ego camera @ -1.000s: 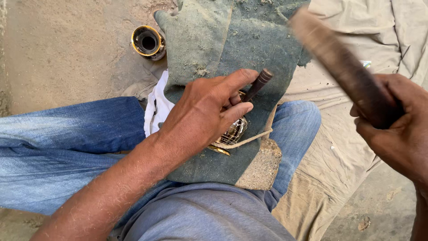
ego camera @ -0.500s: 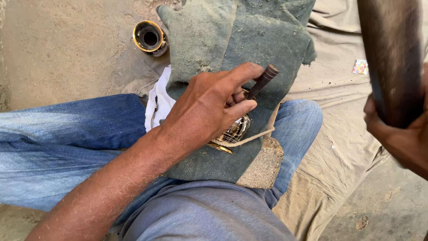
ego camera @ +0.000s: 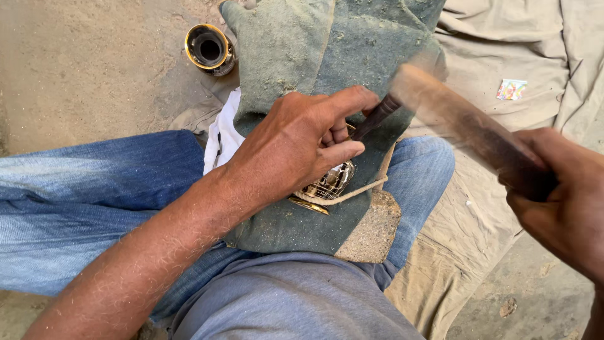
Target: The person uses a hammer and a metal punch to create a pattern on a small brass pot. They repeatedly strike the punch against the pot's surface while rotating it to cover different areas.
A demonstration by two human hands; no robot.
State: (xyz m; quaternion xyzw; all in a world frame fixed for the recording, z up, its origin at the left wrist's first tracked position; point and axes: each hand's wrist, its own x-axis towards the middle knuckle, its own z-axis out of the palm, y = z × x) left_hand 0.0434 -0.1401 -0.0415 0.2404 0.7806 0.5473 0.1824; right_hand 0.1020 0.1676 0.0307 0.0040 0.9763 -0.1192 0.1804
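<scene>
My left hand point(ego camera: 302, 141) grips a dark metal chisel point(ego camera: 375, 117) between thumb and fingers, its tip down on a shiny brass piece point(ego camera: 327, 186) that rests on a dusty green cloth point(ego camera: 296, 56) over my lap. A pale cord point(ego camera: 352, 194) runs across the brass piece. My right hand point(ego camera: 563, 198) at the right edge holds a dark wooden mallet point(ego camera: 465, 129), blurred with motion, its head close to the chisel's top end.
A small brass cup point(ego camera: 209, 48) stands on the sandy ground at upper left. A white rag point(ego camera: 221, 135) lies beside my jeans-clad leg point(ego camera: 94, 189). Beige sheets point(ego camera: 503, 50) cover the ground on the right, with a small coloured wrapper point(ego camera: 511, 89).
The mallet was raised upright half a second ago; it has now swung down toward the chisel's top. My left hand stayed on the chisel and brass piece.
</scene>
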